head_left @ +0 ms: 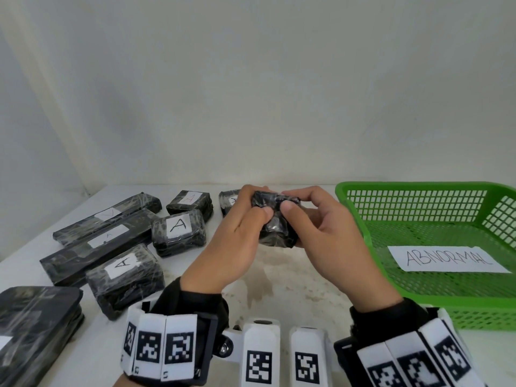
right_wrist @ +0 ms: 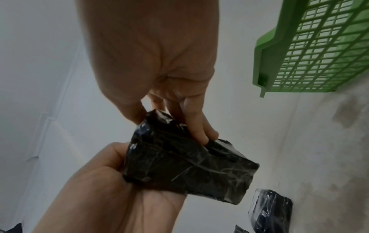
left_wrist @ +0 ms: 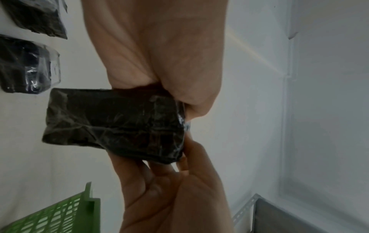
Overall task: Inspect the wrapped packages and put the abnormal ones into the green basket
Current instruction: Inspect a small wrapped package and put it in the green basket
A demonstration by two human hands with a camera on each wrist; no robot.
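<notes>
Head view: my left hand [head_left: 237,236] and right hand [head_left: 329,233] both pinch one small black film-wrapped package [head_left: 275,219] above the white table [head_left: 279,280]. The green plastic mesh basket [head_left: 360,219] at 3 o'clock holds only an "ABNORMAL" paper label [head_left: 446,258]; labelled packages [head_left: 178,227] wait at 9 o'clock. Left wrist view: fingers curl round the package's end. Right wrist view: fingertips [right_wrist: 205,135] press the wrap. I judge sorting barely begun.

so i count nine black wrapped packages [head_left: 178,229] total, one of them up in the hands, plus one green basket [head_left: 360,216] with one paper label [head_left: 446,259].
</notes>
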